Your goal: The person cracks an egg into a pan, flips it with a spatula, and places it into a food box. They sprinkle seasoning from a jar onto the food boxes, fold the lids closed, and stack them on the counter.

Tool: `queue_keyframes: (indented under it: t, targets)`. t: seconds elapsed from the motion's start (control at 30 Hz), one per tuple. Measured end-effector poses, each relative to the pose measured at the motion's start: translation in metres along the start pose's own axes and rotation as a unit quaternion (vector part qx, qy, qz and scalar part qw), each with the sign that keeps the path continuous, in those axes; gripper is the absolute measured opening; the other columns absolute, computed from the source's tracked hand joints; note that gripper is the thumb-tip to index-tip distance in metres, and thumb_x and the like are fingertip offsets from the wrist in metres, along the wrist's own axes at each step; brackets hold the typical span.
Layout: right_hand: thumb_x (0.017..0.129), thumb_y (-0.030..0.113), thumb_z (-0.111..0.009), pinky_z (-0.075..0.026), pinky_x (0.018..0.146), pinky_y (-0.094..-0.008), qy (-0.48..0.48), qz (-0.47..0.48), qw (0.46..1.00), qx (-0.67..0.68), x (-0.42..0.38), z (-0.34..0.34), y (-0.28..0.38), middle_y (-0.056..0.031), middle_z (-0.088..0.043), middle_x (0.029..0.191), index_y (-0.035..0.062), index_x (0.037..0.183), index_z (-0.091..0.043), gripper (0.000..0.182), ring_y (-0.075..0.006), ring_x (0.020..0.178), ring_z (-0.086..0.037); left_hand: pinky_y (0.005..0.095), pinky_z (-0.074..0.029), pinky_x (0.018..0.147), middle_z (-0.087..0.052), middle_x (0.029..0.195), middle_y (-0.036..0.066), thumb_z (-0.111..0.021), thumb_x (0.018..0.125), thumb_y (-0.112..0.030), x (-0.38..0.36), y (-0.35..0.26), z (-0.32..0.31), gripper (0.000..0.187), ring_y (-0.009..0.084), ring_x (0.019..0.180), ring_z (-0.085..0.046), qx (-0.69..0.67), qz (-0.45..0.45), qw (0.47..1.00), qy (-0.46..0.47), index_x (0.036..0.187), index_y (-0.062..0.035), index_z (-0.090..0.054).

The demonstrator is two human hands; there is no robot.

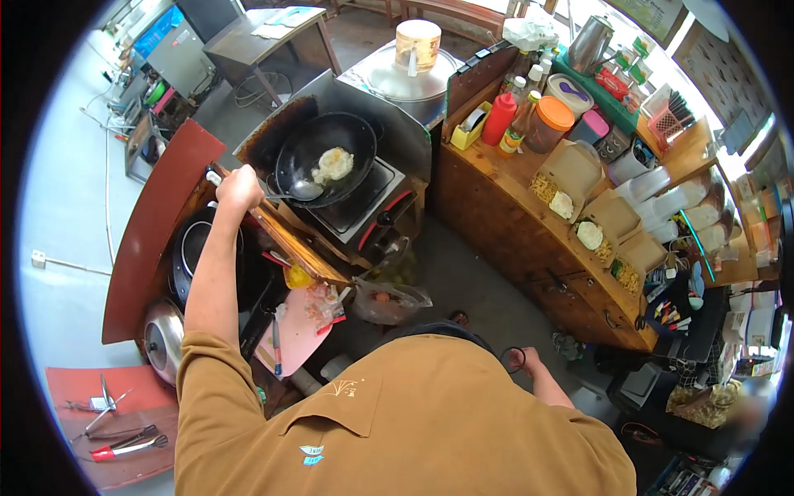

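My left hand is closed round the handle of a metal ladle. The ladle's bowl rests inside the near edge of a black wok, close to a fried egg with browned edges. Under the wok is a stove with metal panels behind it. Low at my right side, my right hand looks curled on a thin black loop; its fingers show only in part.
Open takeaway boxes of noodles, some topped with eggs, line the wooden counter on the right. Sauce bottles stand behind them. A pink cutting board with a knife lies left. A large lidded pot is beyond the stove.
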State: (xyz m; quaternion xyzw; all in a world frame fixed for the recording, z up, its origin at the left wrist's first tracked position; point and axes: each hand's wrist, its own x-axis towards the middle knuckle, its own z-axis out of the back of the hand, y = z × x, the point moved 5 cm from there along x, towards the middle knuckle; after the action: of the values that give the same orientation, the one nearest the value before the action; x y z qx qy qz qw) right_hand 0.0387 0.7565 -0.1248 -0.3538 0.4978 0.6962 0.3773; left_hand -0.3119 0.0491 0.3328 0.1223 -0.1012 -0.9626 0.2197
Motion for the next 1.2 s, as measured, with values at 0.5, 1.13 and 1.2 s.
queue_keyframes:
  t: [0.5,1.13,1.2]
  targets:
    - [0.089,0.021,-0.07,-0.053,0.054,-0.032,0.01,-0.02,1.0,-0.018,0.015,0.054,0.033,-0.0069,-0.071,0.081,0.0034,0.091,-0.07,0.018,-0.0215,0.066,-0.07,0.0447,-0.055,0.091,-0.068,0.117,0.021,-0.07,0.081,-0.01,-0.002,-0.023,0.004,0.03,0.0359,0.11,-0.066,-0.06,0.016,0.998,-0.009,0.109,-0.0007,-0.068]
    - [0.088,0.025,-0.07,-0.05,0.052,-0.0323,0.007,-0.011,1.0,-0.007,-0.001,-0.007,0.009,-0.0081,-0.069,0.073,0.0009,0.084,-0.071,0.025,-0.0191,0.062,-0.067,0.044,-0.055,0.091,-0.071,0.11,0.02,-0.069,0.08,-0.008,0.001,-0.009,0.016,0.022,0.0355,0.107,-0.068,-0.014,-0.014,0.999,-0.033,0.101,-0.0029,-0.071]
    - [0.088,0.025,-0.069,-0.051,0.053,-0.0328,0.005,0.001,1.0,-0.021,-0.004,-0.013,0.009,-0.0087,-0.069,0.074,0.0005,0.084,-0.071,0.025,-0.0197,0.063,-0.068,0.0437,-0.056,0.088,-0.072,0.105,0.019,-0.068,0.081,-0.009,0.002,-0.007,0.017,0.018,0.0349,0.103,-0.07,-0.018,-0.025,0.995,-0.091,0.099,-0.0053,-0.071]
